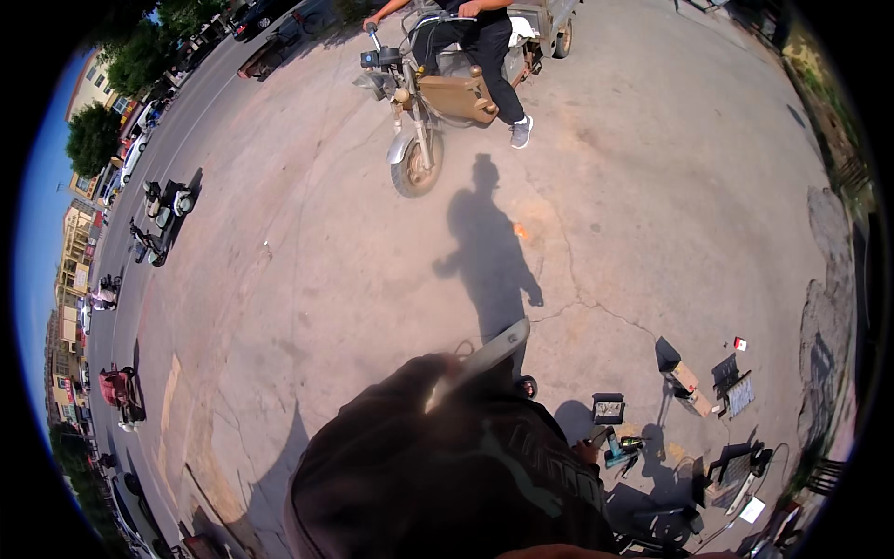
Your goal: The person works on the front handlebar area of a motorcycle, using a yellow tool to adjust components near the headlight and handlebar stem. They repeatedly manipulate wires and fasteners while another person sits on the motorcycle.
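Pale flat bar point(491, 351) is slanting across the front of a dark printed shirt point(419, 475), its far end jutting over sunlit ground point(326, 279); the long piece is looking stiff and probably fairly light, likelier to scratch or bend than shatter, though blur is hiding its material; its smooth face is suggesting some slip, so mid-length, across both edges, is seeming the steadiest place for a hold; the near end is glaring bright, while the far end is showing a small mark, perhaps a hole; pale lettering point(561, 455) is running dimly over the shirt; the left hand is not showing, so its state cannot be told; what is apparently the right hand point(587, 453) is emerging at the shirt's edge beside a teal power tool point(613, 449), its fingers too small for telling whether they are spread or gripping; a white sheet point(752, 510) is bearing no legible writing; a red-and-white packet point(740, 344) is lying beyond, too small for reading.
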`<action>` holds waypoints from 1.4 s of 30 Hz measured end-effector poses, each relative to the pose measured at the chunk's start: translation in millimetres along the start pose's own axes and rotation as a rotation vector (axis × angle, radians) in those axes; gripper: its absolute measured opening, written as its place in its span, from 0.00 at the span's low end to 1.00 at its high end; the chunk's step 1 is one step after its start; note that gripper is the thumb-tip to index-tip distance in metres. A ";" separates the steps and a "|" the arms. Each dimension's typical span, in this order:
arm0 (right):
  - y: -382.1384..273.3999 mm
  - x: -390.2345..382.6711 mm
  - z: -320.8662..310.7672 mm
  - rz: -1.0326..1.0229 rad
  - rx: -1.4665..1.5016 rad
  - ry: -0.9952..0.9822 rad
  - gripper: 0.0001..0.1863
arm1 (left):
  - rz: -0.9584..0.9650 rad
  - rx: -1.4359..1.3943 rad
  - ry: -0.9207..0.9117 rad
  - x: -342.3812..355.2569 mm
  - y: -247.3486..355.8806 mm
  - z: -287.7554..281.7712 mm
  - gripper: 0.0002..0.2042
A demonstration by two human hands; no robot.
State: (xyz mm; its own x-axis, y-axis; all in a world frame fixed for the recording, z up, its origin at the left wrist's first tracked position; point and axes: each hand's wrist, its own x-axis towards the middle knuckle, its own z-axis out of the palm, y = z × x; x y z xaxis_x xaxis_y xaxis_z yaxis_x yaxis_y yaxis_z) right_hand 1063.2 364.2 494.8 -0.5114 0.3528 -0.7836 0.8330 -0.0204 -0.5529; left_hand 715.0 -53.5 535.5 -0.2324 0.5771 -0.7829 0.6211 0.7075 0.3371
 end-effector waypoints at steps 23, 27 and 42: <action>16.1 -12.1 -2.6 0.128 0.116 -0.020 0.10 | -0.024 0.010 -0.034 1.2 8.7 26.9 0.12; 13.0 -8.9 1.3 0.155 0.158 -0.020 0.10 | -0.018 0.017 0.004 -7.0 11.3 12.0 0.12; -11.0 26.6 1.3 0.234 0.221 0.018 0.05 | -0.080 -0.085 -0.066 1.1 -9.9 -33.3 0.23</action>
State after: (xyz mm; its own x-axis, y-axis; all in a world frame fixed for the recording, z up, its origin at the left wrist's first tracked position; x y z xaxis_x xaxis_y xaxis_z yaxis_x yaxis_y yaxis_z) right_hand 1040.1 372.6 479.7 -0.3057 0.3307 -0.8929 0.8606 -0.3053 -0.4077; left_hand 683.7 -46.3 548.6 -0.2271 0.4913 -0.8409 0.5364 0.7838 0.3130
